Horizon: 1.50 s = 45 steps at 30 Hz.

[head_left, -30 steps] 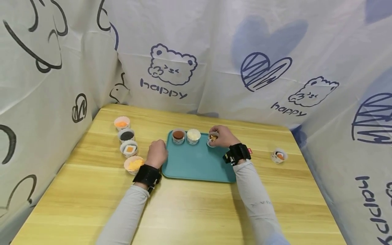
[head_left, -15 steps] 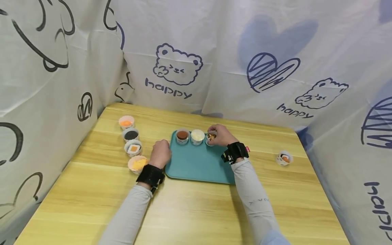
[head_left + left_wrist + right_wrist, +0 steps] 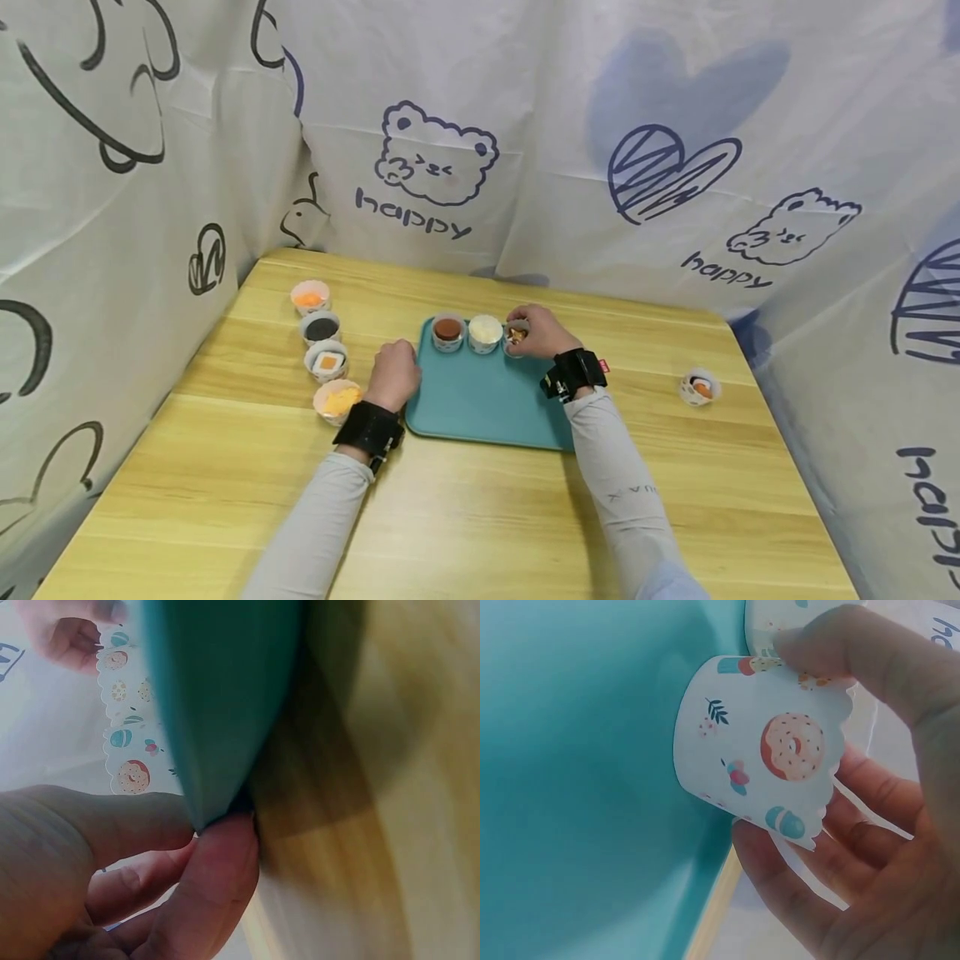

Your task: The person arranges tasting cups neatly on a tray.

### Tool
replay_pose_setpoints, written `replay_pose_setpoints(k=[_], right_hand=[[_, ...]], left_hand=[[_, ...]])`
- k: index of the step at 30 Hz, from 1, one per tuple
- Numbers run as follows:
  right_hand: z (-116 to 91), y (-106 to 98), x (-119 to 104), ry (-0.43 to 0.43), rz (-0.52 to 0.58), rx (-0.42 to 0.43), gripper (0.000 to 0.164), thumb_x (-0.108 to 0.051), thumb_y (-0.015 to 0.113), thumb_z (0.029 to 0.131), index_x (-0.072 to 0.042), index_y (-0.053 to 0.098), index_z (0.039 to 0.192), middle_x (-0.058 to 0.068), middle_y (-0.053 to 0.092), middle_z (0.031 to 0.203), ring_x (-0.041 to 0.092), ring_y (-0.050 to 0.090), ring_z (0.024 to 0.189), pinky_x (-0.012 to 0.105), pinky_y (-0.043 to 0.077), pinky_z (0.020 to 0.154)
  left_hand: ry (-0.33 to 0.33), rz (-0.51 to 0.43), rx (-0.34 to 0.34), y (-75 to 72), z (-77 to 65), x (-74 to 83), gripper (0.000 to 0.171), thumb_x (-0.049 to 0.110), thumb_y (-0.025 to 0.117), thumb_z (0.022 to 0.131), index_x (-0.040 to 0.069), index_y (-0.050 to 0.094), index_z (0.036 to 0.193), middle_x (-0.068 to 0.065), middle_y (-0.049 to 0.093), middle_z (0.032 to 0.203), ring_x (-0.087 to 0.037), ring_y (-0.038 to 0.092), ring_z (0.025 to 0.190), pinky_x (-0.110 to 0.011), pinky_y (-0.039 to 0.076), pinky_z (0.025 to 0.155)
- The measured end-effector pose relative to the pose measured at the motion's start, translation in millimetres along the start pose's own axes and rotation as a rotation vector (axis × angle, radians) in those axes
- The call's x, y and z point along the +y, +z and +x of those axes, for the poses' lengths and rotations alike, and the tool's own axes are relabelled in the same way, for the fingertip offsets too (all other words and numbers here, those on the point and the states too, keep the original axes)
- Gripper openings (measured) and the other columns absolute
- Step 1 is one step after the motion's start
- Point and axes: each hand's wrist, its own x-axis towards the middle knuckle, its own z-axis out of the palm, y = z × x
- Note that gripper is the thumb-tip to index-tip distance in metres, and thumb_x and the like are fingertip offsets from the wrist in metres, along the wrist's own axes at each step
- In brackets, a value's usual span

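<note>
At the back edge of the teal tray (image 3: 487,400), my right hand (image 3: 546,332) grips a paper baking cup (image 3: 765,742) printed with donuts, thumb on one side and fingers on the other. Small gold-brown pieces show inside this cup in the head view. It stands on the tray beside a cup with creamy white contents (image 3: 485,331), and a cup with a reddish-brown filling (image 3: 447,330) is further left. My left hand (image 3: 394,375) pinches the tray's left rim between thumb and index finger, as the left wrist view shows.
Left of the tray, several cups form a line: orange contents (image 3: 310,298), black contents (image 3: 322,328), a white-and-orange square piece (image 3: 328,362) and yellow shreds (image 3: 336,402). Another cup (image 3: 700,387) stands alone at the right. A printed cloth (image 3: 555,167) hangs behind the wooden table (image 3: 465,517).
My right hand has slid its cup left along the tray, closer to the cup with white contents. The left hand keeps its hold on the rim. The head view has shifted slightly.
</note>
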Motion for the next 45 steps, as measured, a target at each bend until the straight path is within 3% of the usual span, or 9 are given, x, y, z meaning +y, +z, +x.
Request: replay_pose_setpoints(k=[5,10,18,25,32,38,45], right_hand=[[-7,-5,3,0.004,0.018,0.023,0.064,-0.021,0.083,0.085,-0.002,0.056,0.14,0.017,0.057,0.14,0.034,0.054,0.123,0.048,0.048,0.099],[-17,-13,7,0.013,0.016,0.071,0.074,-0.031,0.085,0.083,-0.004,0.054,0.144,0.016,0.054,0.144,0.035,0.049,0.129,0.049,0.044,0.104],[-36,-28,25,0.04,-0.019,0.131,0.077,-0.039,0.086,0.08,-0.004,0.056,0.141,0.017,0.046,0.153,0.038,0.037,0.145,0.051,0.033,0.117],[-63,-45,47,0.105,-0.037,0.15,0.075,-0.036,0.086,0.081,-0.002,0.055,0.141,0.019,0.048,0.15,0.039,0.039,0.143,0.051,0.033,0.117],[-89,-67,66,0.143,-0.035,0.185,0.069,-0.025,0.085,0.082,0.004,0.056,0.138,0.025,0.05,0.146,0.045,0.041,0.14,0.056,0.034,0.114],[-106,-84,85,0.199,-0.067,0.205,0.071,-0.029,0.086,0.08,0.004,0.057,0.137,0.026,0.051,0.145,0.046,0.042,0.138,0.057,0.034,0.114],[-136,-102,112,0.278,-0.064,0.203,0.079,-0.03,0.083,0.083,0.004,0.049,0.145,0.029,0.045,0.15,0.049,0.037,0.141,0.06,0.033,0.114]], left_hand=[[0.01,-0.019,-0.009,-1.7,-0.8,4.4,0.049,-0.01,0.051,0.089,0.017,0.023,0.058,0.003,0.009,0.067,-0.014,0.01,0.058,-0.031,0.016,0.053],[0.022,-0.032,-0.008,-2.9,-1.7,4.0,0.049,-0.009,0.051,0.088,0.017,0.023,0.058,0.003,0.008,0.067,-0.013,0.008,0.059,-0.03,0.015,0.054],[0.014,-0.015,-0.004,-1.5,-2.4,-1.1,0.048,-0.008,0.053,0.087,0.016,0.023,0.058,0.003,0.009,0.066,-0.014,0.01,0.058,-0.03,0.016,0.053],[0.01,-0.008,-0.026,-0.1,-2.7,0.1,0.048,-0.008,0.052,0.088,0.016,0.026,0.056,0.003,0.01,0.064,-0.013,0.011,0.056,-0.029,0.017,0.051],[0.045,-0.01,-0.005,-2.6,-1.3,1.5,0.05,-0.008,0.054,0.089,0.016,0.026,0.055,0.004,0.01,0.062,-0.013,0.01,0.055,-0.029,0.016,0.051],[0.051,0.004,-0.002,-3.3,-1.2,1.0,0.052,-0.005,0.057,0.091,0.016,0.026,0.056,0.004,0.01,0.062,-0.013,0.012,0.054,-0.029,0.017,0.05],[0.045,0.028,0.007,-0.8,-2.9,4.3,0.052,-0.004,0.06,0.091,0.016,0.028,0.056,0.003,0.012,0.061,-0.015,0.016,0.053,-0.031,0.02,0.051]])
